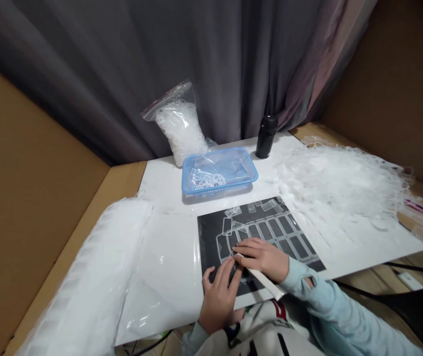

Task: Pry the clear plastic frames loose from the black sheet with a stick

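Head view: the dark and red print on the white shirt (pixel 259 341) is too cut off to read. On the tabletop (pixel 170 252), a translucent sheet of rectangular frames (pixel 282 239) lies on a black mat (pixel 209 235), beneath and just beyond the fingers. The left hand (pixel 217 299) has its fingers spread, tips down on the sheet's near left part. Beside them, the right hand (pixel 267 261) has its fingers clamped on a slim white strip (pixel 267 284), which slants back toward the shirt.
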`<state>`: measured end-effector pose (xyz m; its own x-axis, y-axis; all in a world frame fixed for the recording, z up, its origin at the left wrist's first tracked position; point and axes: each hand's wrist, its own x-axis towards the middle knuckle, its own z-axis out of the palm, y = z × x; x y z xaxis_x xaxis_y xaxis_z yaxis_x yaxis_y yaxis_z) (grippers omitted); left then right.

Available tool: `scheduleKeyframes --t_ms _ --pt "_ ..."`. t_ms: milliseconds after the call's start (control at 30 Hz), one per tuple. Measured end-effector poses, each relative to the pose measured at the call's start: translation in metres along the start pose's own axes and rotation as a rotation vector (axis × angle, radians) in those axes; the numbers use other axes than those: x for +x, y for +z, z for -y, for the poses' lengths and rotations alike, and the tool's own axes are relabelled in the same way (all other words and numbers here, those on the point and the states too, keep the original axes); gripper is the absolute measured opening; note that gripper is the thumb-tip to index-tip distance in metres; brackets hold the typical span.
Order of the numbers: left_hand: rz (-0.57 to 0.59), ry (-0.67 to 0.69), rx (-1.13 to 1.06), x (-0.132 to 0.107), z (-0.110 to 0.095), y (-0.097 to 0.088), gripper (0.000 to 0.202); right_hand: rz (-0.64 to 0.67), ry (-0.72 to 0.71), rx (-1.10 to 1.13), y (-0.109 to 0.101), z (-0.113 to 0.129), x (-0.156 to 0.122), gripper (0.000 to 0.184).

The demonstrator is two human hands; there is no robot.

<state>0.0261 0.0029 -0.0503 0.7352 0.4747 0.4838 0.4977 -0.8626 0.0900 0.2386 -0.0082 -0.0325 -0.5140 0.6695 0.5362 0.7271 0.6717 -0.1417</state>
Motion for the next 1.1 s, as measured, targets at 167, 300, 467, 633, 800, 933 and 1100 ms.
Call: scheduleKeyframes --t_ms 167,300,467,633,800,933,1100 --pt "0.005 -0.004 0.006 0.002 -0.001 -0.005 0.057 -0.087 -0.005 -0.042 -0.007 -0.013 0.012 0.029" --pt "0.053 0.017 0.032 0.004 -0.002 -0.010 0.058 -0.126 0.124 -0.086 -0.031 -0.033 0.019 0.032" --pt "0.041 -0.014 -0.013 0.003 -0.002 -0.009 0.059 -0.466 0.369 -0.021 -0.063 -0.042 0.025 0.034" --pt "0.039 -0.008 0.012 0.005 -0.001 -0.010 0.061 -0.417 0.347 0.158 -0.060 -0.029 0.024 0.028" --pt "-0.001 0.087 0.009 0.012 -0.004 -0.015 0.060 -0.185 0.379 0.407 -0.045 -0.019 0.010 0.021" --pt "-0.066 0.075 -0.140 0.019 -0.012 -0.014 0.047 -0.096 0.501 0.585 -0.043 -0.012 -0.002 0.023" --pt "-0.085 0.054 -0.249 0.025 -0.018 -0.008 0.040 -0.047 0.570 0.650 -0.038 -0.010 -0.009 0.024"
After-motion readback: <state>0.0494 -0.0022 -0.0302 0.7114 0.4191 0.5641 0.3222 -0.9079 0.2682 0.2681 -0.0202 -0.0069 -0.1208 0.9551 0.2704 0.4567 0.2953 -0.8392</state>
